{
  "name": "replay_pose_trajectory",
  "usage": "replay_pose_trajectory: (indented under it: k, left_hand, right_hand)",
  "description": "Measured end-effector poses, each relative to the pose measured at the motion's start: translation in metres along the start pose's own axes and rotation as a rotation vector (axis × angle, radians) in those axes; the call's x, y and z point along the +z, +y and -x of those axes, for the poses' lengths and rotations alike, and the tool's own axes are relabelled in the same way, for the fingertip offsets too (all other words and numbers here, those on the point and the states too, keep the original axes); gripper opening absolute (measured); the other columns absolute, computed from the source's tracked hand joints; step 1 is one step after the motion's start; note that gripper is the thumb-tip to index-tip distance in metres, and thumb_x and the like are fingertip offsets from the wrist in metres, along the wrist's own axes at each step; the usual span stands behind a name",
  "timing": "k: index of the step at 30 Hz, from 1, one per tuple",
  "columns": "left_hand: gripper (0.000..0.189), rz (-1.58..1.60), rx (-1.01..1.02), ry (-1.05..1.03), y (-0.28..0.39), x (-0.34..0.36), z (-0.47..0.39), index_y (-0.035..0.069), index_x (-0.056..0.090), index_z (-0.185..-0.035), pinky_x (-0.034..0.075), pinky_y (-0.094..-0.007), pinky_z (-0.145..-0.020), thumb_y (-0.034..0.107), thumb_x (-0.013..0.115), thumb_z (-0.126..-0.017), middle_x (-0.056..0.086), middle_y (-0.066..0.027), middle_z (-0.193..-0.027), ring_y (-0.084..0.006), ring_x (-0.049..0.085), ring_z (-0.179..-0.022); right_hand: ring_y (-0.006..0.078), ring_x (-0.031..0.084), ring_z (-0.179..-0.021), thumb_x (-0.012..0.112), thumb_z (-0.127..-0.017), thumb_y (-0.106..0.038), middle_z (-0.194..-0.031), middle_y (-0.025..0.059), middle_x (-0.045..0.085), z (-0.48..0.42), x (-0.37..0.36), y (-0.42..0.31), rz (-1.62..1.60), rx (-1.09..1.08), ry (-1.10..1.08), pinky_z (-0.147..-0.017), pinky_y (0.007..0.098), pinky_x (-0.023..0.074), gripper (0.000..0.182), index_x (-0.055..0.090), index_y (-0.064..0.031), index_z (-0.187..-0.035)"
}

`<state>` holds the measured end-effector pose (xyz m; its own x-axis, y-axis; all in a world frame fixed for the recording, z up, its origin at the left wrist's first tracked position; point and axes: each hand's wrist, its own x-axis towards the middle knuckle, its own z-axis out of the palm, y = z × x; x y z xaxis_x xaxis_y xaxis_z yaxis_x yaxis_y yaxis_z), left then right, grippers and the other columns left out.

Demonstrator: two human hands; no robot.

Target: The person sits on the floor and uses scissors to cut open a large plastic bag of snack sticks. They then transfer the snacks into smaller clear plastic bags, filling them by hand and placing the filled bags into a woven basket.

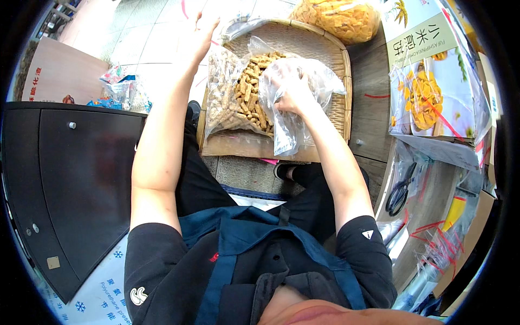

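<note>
A shallow woven bamboo basket (346, 81) lies in front of me. In its left part rests a large clear plastic bag full of brown stick-shaped snack pieces (250, 87), with its mouth spread. My right hand (293, 90) is at a crumpled clear plastic bag (282, 136), its fingers partly behind or inside the film, beside the snack pieces; whether they grip anything is hard to tell. My left hand (205, 37) is raised beyond the basket's upper left side, fingers apart, holding nothing.
A bag of orange-yellow chips (345, 18) stands behind the basket. At right are a printed carton (432, 93), black-handled scissors (398, 197) and red ties (440, 239). A dark cabinet (89, 162) stands left, with small packets (126, 91) by its far edge.
</note>
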<state>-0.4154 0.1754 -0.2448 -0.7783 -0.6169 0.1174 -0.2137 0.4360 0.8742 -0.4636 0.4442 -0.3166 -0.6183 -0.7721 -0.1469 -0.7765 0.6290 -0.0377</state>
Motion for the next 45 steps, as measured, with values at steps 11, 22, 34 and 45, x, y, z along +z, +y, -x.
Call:
replay_pose_trajectory:
  k: [11,22,34,45]
  left_hand:
    - [0.038,-0.297,-0.301,-0.448,-0.066,0.05,0.001,-0.002,0.062,-0.087,0.052,-0.0369,-0.067,0.033,0.068,-0.074,0.063,-0.0135,-0.074,-0.0219,0.062,-0.069]
    - [0.034,-0.001,-0.076,-0.059,-0.101,0.081,-0.033,0.004,0.069,-0.104,0.051,-0.0364,-0.077,0.023,0.071,-0.076,0.071,-0.0132,-0.083,-0.022,0.068,-0.081]
    - [0.023,-0.237,0.111,-0.018,-0.03,0.087,-0.051,0.012,0.072,-0.102,0.051,-0.0403,-0.082,0.018,0.066,-0.08,0.071,-0.0149,-0.09,-0.0299,0.069,-0.087]
    - [0.037,-0.152,0.169,-0.102,-0.017,0.09,-0.051,0.013,0.066,-0.12,0.051,-0.032,-0.088,0.021,0.069,-0.084,0.07,-0.0115,-0.107,-0.0215,0.067,-0.098]
  right_hand:
    - [0.0421,0.03,-0.134,0.083,-0.058,-0.039,-0.143,0.021,0.035,0.005,0.008,0.0,0.041,-0.01,0.069,-0.098,0.0655,0.0336,0.096,0.041,-0.0212,-0.142]
    - [0.0414,0.023,-0.141,0.085,-0.059,-0.033,-0.15,0.0172,0.027,0.004,0.0,-0.003,-0.055,0.128,0.006,-0.104,0.0708,0.0235,0.1,0.034,-0.0289,-0.145]
    - [0.0414,0.025,-0.139,0.084,-0.062,-0.031,-0.151,0.0198,0.025,0.003,0.005,-0.004,-0.099,0.252,0.08,-0.108,0.0691,0.0184,0.1,0.031,-0.028,-0.147]
    - [0.0446,0.025,-0.137,0.078,-0.067,-0.039,-0.141,0.025,0.039,0.001,0.014,0.004,-0.052,0.283,0.214,-0.105,0.067,0.0221,0.093,0.031,-0.0245,-0.147]
